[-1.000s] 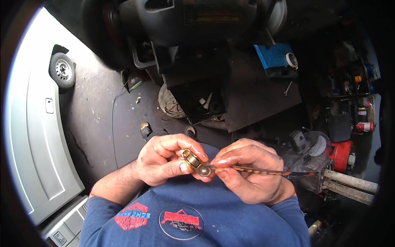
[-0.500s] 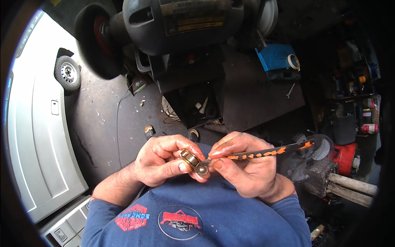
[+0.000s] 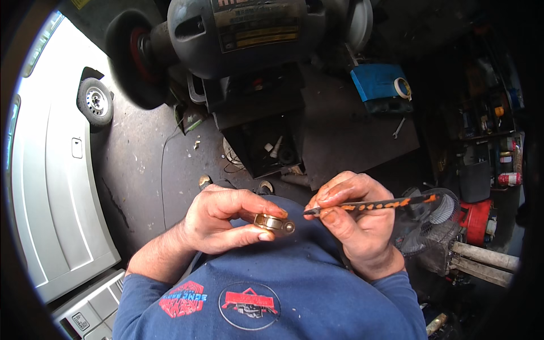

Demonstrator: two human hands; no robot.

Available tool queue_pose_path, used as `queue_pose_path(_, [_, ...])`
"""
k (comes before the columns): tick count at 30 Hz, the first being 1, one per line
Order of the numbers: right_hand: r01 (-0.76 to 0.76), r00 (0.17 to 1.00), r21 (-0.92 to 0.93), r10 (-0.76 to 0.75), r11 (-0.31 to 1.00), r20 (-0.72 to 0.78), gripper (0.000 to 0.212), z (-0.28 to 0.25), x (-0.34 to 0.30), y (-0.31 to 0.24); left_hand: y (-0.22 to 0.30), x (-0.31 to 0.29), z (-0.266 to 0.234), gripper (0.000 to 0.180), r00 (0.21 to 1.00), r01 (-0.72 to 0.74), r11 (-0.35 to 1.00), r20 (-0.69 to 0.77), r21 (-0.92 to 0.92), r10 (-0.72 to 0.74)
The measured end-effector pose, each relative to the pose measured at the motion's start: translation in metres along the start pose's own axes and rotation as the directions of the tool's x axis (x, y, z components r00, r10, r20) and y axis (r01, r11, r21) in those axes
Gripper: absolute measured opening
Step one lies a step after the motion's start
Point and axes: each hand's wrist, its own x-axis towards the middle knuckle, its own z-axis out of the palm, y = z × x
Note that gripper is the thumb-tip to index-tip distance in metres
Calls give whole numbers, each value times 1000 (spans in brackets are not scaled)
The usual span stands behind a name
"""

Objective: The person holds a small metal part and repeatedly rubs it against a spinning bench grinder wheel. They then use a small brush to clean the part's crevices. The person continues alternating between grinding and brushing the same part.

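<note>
In front of my chest, my left hand (image 3: pixel 218 221) pinches a small brass-coloured metal part between thumb and fingers. This metal part (image 3: pixel 272 223) has a rounded body and a ball-like knob at its right end. To its right, my right hand (image 3: pixel 362 215) grips a slim black tool (image 3: pixel 402 203) patched with orange paint, much like a pencil in shape. The narrow tip of the tool points left, apart from the metal part by a small gap. Dark grime marks the fingers of both hands.
A bench grinder (image 3: pixel 249 39) with wheels at both ends stands ahead. Right of it, a dark bench top (image 3: pixel 351 136) carries a blue case (image 3: pixel 377 82), a tape roll (image 3: pixel 402 88) and a wrench (image 3: pixel 399 128). A fan (image 3: pixel 433 212) is at right; a white vehicle (image 3: pixel 62 153) at left.
My right hand has drawn the tool away from the metal part, to the right. In my left hand the part has turned so that it lies more level.
</note>
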Motion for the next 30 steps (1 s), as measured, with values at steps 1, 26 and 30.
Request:
queue_pose_path(1, [8, 1000, -33, -9, 999, -10, 19, 0, -2, 0, 1, 1, 0, 32, 1000, -25, 993, 2, 113, 25])
queue_pose_path(26, [-473, 854, -204, 390, 857, -343, 16, -79, 9, 88, -27, -29, 7, 28, 877, 268, 869, -269, -415, -398])
queue_pose_path(30, [-770, 600, -94, 666, 631, -443, 25, -149, 0, 163, -36, -42, -5, 26, 750, 292, 774, -367, -563, -550])
